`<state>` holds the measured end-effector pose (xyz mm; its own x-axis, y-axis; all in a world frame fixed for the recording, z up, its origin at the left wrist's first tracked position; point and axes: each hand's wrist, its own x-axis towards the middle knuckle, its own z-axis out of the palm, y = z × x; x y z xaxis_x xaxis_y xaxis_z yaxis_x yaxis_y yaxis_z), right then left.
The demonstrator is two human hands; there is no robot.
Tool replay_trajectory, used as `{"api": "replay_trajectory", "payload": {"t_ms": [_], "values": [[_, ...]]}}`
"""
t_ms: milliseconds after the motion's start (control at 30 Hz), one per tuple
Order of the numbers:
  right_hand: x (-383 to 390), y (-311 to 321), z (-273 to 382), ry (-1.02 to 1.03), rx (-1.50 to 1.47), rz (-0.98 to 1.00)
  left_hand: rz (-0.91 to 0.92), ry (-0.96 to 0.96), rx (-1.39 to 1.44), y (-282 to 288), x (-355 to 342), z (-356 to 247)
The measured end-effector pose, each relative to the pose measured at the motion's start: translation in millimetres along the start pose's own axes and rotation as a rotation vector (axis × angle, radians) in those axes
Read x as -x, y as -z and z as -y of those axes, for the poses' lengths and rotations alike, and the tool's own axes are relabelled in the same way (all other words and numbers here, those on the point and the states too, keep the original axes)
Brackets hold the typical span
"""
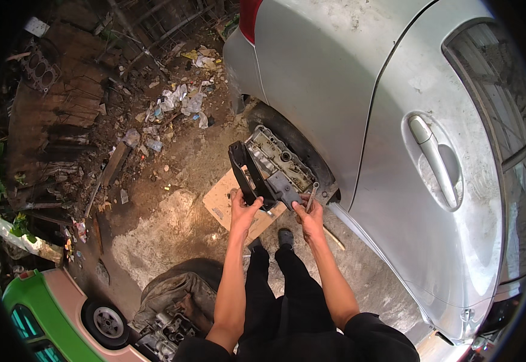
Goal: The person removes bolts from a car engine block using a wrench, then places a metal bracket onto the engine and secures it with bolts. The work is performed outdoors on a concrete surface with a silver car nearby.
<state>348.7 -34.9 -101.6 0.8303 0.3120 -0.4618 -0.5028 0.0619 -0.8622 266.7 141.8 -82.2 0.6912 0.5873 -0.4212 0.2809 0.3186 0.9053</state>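
I hold a grey, dirty metal engine cover out in front of me, its inner side with round holes facing up. A black rubber gasket hangs loose along its left edge. My left hand grips the gasket and the cover's near left corner. My right hand grips the near right corner together with a thin metal tool that sticks up from my fingers. Both forearms reach up from the lower edge, above my dark trousers and shoes.
A silver car with a door handle fills the right side, its rear wheel just behind the cover. A cardboard sheet lies on the dirt. Rubbish and scrap lie at left; a green car and engine parts are below.
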Motion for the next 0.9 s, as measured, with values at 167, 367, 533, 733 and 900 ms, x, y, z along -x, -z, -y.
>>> {"api": "replay_trajectory", "payload": {"t_ms": [167, 367, 533, 733, 900], "values": [[74.4, 9.4, 32.6, 0.128, -0.058, 0.151, -0.022, -0.245, 0.017, 16.0, 92.8, -40.9], [120.5, 28.3, 37.1, 0.533, 0.011, 0.230, 0.022, -0.487, -0.134, 21.6, 157.0, -44.2], [142.6, 63.7, 45.3, 0.688, 0.178, 0.312, 0.053, -0.198, 0.369, 7.7, 215.6, -4.7], [206.5, 90.0, 36.5, 0.684, 0.257, 0.350, 0.105, -0.317, 0.543, 9.1, 267.3, 30.2], [275.3, 98.5, 7.8, 0.579, 0.008, 0.307, 0.104, -0.284, 0.541, 18.6, 321.9, 58.2]]}}
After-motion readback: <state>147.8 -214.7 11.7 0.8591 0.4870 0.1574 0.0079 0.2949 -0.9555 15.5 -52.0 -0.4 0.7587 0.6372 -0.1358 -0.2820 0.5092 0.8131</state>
